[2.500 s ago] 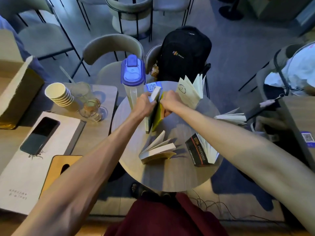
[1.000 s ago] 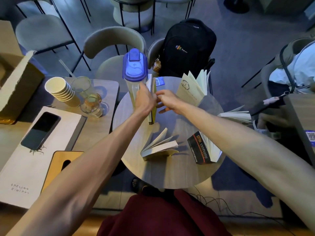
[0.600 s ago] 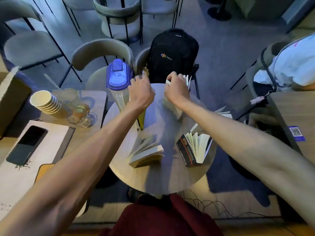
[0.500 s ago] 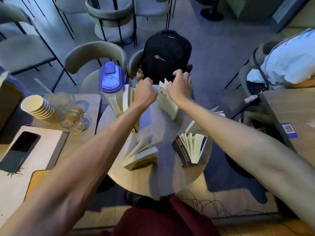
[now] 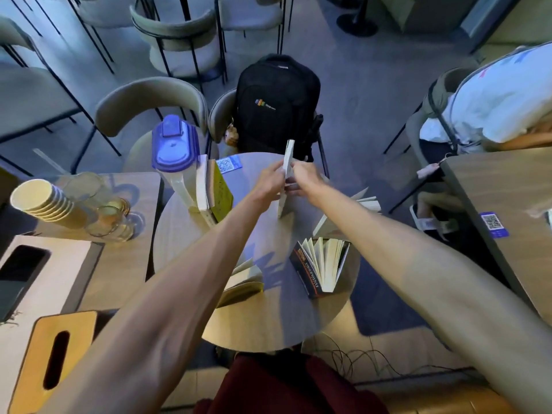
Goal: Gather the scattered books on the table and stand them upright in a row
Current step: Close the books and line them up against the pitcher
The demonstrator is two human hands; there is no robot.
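Centre frame: I see left hand and right hand both pinching a thin white book, upright on the round worktop.

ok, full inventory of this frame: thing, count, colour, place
round table: 1, wood, centre
pitcher: 1, clear with blue lid, table's left edge
upright books: 2, white and yellow, against pitcher
held book: 1, white, closed, between both hands
open books: 3, splayed, table's near and right side
backpack: 1, black, chair behind
paper cups: 1 stack, cream, left table
phone: 1, black, left table
left hand: grips held book
right hand: grips held book
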